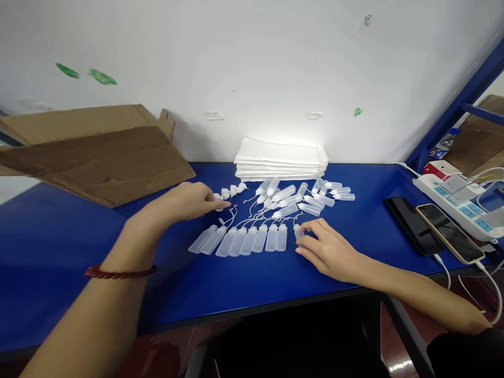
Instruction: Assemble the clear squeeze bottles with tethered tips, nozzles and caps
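On the blue table [59, 247] several small clear plastic squeeze bottles lie side by side in a row [244, 239]. A loose heap of more bottles [303, 197] lies behind it. Small white caps with thin tethers [232, 191] sit left of the heap. My left hand [185, 202] reaches to the caps, its fingertips closed on one white cap [218, 198]. My right hand [326, 249] rests on the table at the row's right end, fingers curled over one bottle [298, 232]. A red bracelet [118, 272] circles my left wrist.
A stack of white sheets [281, 157] stands at the back against the wall. A flattened cardboard box [90, 149] lies at the back left. Two phones [433, 226] and a white power strip [457, 202] with cables sit at the right. A blue frame post [460, 100] rises there.
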`<state>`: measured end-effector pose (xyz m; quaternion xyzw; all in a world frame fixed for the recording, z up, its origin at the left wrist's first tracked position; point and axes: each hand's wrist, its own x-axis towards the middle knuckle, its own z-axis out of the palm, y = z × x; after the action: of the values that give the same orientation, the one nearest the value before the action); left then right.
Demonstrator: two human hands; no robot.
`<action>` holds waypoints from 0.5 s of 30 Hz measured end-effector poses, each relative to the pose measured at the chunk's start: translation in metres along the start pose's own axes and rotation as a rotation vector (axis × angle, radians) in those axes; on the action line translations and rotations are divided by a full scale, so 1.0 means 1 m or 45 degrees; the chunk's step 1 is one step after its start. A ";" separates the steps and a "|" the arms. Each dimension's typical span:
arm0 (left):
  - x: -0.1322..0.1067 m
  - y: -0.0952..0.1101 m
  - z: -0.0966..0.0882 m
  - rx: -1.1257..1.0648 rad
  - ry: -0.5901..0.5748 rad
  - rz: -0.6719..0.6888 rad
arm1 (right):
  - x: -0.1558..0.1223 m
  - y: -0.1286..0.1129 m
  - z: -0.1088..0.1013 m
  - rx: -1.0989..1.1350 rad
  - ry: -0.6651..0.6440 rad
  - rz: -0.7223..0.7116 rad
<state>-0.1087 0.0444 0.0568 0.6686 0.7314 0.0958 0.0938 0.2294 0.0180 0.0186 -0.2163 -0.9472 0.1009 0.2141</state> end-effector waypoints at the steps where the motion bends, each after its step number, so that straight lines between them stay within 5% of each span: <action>1: 0.000 0.001 0.001 0.022 -0.046 0.000 | 0.000 0.000 0.001 -0.004 -0.003 0.017; 6: 0.003 0.005 0.004 0.132 -0.236 -0.017 | 0.000 0.005 0.005 -0.027 -0.018 0.062; 15: 0.000 0.001 0.005 0.049 -0.213 -0.018 | 0.001 0.008 0.005 -0.115 -0.003 0.118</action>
<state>-0.1060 0.0442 0.0528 0.6709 0.7273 0.0248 0.1424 0.2290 0.0249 0.0130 -0.2691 -0.9400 0.0683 0.1981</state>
